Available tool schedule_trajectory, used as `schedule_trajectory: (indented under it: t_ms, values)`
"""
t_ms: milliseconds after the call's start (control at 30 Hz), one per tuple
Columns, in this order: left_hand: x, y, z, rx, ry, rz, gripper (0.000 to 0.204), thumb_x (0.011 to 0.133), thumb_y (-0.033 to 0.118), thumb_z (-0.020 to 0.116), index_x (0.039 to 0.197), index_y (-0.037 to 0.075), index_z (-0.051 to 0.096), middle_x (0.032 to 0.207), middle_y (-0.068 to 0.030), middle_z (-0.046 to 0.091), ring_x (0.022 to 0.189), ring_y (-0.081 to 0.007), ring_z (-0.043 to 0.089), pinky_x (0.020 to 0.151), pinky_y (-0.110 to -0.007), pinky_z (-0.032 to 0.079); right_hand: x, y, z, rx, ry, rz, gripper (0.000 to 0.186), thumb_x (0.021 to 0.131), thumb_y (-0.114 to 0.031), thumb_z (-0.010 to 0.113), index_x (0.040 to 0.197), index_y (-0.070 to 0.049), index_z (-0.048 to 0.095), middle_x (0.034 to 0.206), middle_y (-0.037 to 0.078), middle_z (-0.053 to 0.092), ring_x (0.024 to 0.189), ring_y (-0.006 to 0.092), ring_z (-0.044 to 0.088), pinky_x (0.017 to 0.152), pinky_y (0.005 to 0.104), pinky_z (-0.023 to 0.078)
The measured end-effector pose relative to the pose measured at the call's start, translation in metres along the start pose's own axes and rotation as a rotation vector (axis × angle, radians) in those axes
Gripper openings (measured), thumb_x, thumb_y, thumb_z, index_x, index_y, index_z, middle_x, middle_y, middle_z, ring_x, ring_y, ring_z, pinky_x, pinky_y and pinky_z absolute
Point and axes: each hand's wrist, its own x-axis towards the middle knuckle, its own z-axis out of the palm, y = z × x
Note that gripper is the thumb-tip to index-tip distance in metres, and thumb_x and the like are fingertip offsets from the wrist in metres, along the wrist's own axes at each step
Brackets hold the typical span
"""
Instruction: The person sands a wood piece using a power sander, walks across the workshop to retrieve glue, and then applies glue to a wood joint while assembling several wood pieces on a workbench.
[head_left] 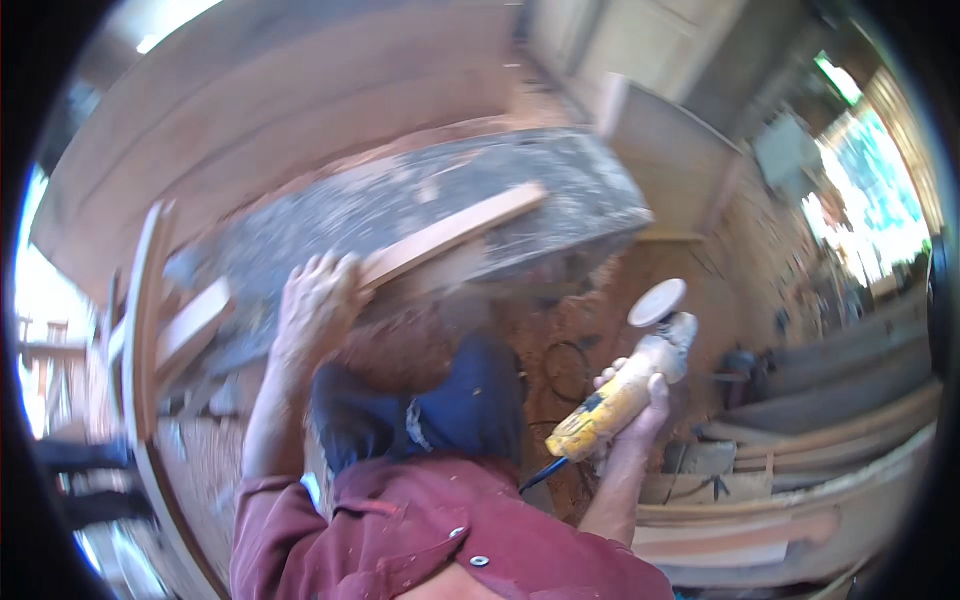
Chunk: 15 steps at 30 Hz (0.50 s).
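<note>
My left hand (320, 300) has its fingers on the near left end of a pale wooden strip (455, 228), which lies diagonally on a grey, dust-streaked bench top (585, 175). My right hand (637, 410) holds a yellow angle grinder (610, 400) below and right of the bench, its round white disc (656, 302) turned upward and its dark cord hanging from the rear.
Wooden battens (150, 320) lean at my left, and a large wooden board (270, 80) rises behind the bench. A pale panel (675, 160) stands at the back right. Stacked planks (800, 450) lie at my right, and a coiled cable (565, 375) rests on the dusty floor.
</note>
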Motion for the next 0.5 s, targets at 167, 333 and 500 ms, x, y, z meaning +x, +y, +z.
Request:
schedule_trajectory:
  t_ms: [167,333,500]
  values:
    - [-0.077,-0.018,0.006,-0.136,0.355,-0.093,0.044,0.077,0.018,0.08,0.116,0.005,0.063,0.111,-0.0143,0.064,0.112,-0.0345,0.06,0.095,-0.044,0.047,-0.001,-0.022,0.031,-0.179,-0.179,0.076,0.068,0.091,-0.054,0.066,0.128,0.002,0.054,0.106,0.016,0.066,0.093,0.0313,0.068,0.084,0.0475,0.059]
    - [-0.126,-0.013,0.026,-0.556,0.489,-0.177,0.043,0.074,0.012,0.082,0.111,0.003,0.063,0.11,-0.0142,0.063,0.104,-0.0358,0.062,0.092,-0.045,0.051,-0.006,-0.028,0.133,-0.586,-0.385,-0.069,0.047,0.097,-0.023,0.066,0.135,-0.002,0.048,0.099,0.019,0.066,0.078,0.0283,0.071,0.069,0.0421,0.062]
    - [-0.134,0.005,0.094,-1.016,0.739,-0.375,0.045,0.087,0.002,0.08,0.127,-0.001,0.06,0.114,-0.0094,0.065,0.104,-0.0171,0.068,0.087,-0.032,0.056,-0.011,-0.026,0.21,-0.927,-0.647,-0.119,0.078,0.086,-0.008,0.072,0.153,-0.003,0.031,0.119,0.018,0.061,0.095,0.0245,0.069,0.081,0.0389,0.062]
